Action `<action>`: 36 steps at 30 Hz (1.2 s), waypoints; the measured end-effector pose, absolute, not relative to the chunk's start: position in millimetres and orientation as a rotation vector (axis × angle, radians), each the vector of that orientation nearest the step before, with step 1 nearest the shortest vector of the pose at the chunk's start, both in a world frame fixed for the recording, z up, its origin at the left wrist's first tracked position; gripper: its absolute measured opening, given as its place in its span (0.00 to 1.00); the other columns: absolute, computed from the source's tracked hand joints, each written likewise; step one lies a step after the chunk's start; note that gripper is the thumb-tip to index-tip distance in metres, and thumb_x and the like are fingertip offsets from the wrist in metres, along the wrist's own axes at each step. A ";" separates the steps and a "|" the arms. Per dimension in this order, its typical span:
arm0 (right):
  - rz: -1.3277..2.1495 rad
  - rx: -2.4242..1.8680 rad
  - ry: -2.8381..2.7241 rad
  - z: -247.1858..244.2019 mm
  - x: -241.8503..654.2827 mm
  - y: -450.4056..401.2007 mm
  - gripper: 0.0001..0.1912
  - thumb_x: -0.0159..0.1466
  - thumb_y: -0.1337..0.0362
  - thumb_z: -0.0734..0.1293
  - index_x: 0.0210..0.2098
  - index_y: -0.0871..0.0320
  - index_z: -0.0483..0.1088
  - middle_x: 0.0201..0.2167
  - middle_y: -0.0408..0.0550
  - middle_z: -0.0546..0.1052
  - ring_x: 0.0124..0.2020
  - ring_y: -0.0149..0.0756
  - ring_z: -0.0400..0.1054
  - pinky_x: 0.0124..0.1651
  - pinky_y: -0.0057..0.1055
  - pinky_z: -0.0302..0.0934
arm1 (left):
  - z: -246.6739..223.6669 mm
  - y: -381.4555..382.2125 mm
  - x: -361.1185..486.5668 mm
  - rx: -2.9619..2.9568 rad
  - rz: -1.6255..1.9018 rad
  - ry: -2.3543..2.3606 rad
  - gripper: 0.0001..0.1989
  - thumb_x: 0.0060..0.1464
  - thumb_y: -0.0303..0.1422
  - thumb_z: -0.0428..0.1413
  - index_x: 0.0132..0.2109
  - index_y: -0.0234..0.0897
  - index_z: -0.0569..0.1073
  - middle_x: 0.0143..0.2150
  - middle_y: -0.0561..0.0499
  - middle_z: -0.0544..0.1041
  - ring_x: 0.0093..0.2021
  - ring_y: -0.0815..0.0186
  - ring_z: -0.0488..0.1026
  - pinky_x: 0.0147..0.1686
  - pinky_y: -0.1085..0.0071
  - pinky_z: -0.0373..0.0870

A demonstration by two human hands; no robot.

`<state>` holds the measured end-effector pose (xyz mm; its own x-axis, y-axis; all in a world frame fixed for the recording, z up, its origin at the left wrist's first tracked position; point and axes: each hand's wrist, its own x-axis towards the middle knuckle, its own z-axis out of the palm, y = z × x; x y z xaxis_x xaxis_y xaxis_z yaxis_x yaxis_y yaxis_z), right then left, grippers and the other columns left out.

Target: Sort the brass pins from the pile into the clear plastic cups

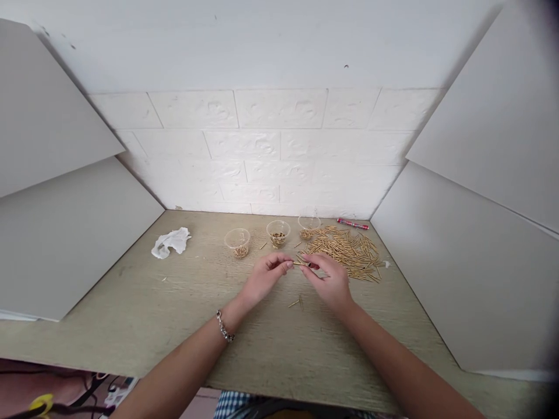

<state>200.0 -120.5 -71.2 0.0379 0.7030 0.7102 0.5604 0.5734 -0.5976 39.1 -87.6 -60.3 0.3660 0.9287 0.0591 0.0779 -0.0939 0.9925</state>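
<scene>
A thin gold rod (299, 263) spans the space between my two hands, above the table. My left hand (267, 278) pinches its left end between thumb and finger. On its right end, my right hand (328, 280) has its thumb and fingertips closed. Just behind my right hand lies a wide pile of gold rods (349, 250). Two short gold pieces (296, 303) rest on the table nearer to me. Three clear cups with small gold parts stand behind my hands: a left cup (237, 241), a middle cup (278, 233) and a right cup (309, 226).
Crumpled white tissue (171, 242) lies at the left of the wooden table (174, 308). A red marker (353, 224) is at the back right. Grey panels flank both sides, a left panel (78, 233) and a right panel (471, 262), with a white brick-patterned wall (262, 145) behind.
</scene>
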 end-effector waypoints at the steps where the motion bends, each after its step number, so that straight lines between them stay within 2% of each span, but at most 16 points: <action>1: 0.143 -1.073 -1.642 -71.4 199.5 -120.6 0.07 0.57 0.66 0.65 0.36 0.57 0.72 0.30 0.47 0.75 0.29 0.31 0.68 0.31 0.28 0.65 | -60.8 -87.6 39.2 1.494 0.943 0.961 0.12 0.46 0.39 0.56 0.33 0.34 0.73 0.27 0.53 0.71 0.28 0.71 0.64 0.30 0.75 0.62; 6: 0.145 -1.056 -1.668 -71.0 197.3 -122.3 0.05 0.58 0.66 0.64 0.33 0.57 0.72 0.30 0.47 0.74 0.31 0.32 0.68 0.34 0.29 0.65 | -63.3 -86.4 39.2 1.584 1.020 1.025 0.11 0.48 0.39 0.54 0.34 0.35 0.73 0.30 0.52 0.73 0.30 0.70 0.66 0.32 0.74 0.63; 19: 0.100 -1.261 -1.922 -75.8 203.9 -113.9 0.09 0.61 0.64 0.60 0.32 0.56 0.72 0.32 0.47 0.73 0.35 0.35 0.66 0.39 0.32 0.60 | -60.0 -91.8 39.2 2.075 0.982 1.042 0.10 0.53 0.36 0.51 0.36 0.36 0.72 0.33 0.50 0.74 0.31 0.69 0.68 0.31 0.74 0.65; 24: -0.030 -1.521 -1.894 -66.3 237.1 -101.8 0.11 0.61 0.62 0.58 0.32 0.57 0.72 0.33 0.48 0.73 0.35 0.37 0.66 0.41 0.35 0.57 | -59.7 -94.6 39.8 2.184 0.914 1.010 0.11 0.56 0.36 0.48 0.41 0.37 0.70 0.37 0.49 0.73 0.34 0.68 0.68 0.38 0.71 0.66; 29: -0.138 -1.828 -1.786 -69.9 273.9 -89.2 0.13 0.61 0.60 0.59 0.28 0.58 0.72 0.34 0.50 0.73 0.36 0.40 0.65 0.40 0.38 0.55 | -62.8 -95.6 39.3 2.261 0.883 0.974 0.11 0.56 0.33 0.46 0.44 0.38 0.70 0.41 0.47 0.72 0.38 0.66 0.69 0.43 0.68 0.65; 36: -0.061 -2.010 -1.709 -84.7 291.8 -81.6 0.09 0.59 0.62 0.61 0.30 0.57 0.71 0.37 0.49 0.72 0.40 0.41 0.65 0.45 0.42 0.52 | -42.2 -81.3 20.3 2.328 1.216 1.186 0.12 0.55 0.34 0.47 0.42 0.37 0.71 0.42 0.46 0.72 0.46 0.64 0.67 0.49 0.68 0.61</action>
<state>291.8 -81.6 -84.7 0.2123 0.9143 0.3450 0.9366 -0.0897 -0.3387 20.3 -81.3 -42.2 0.3170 0.7618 0.5650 0.5452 -0.6338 0.5487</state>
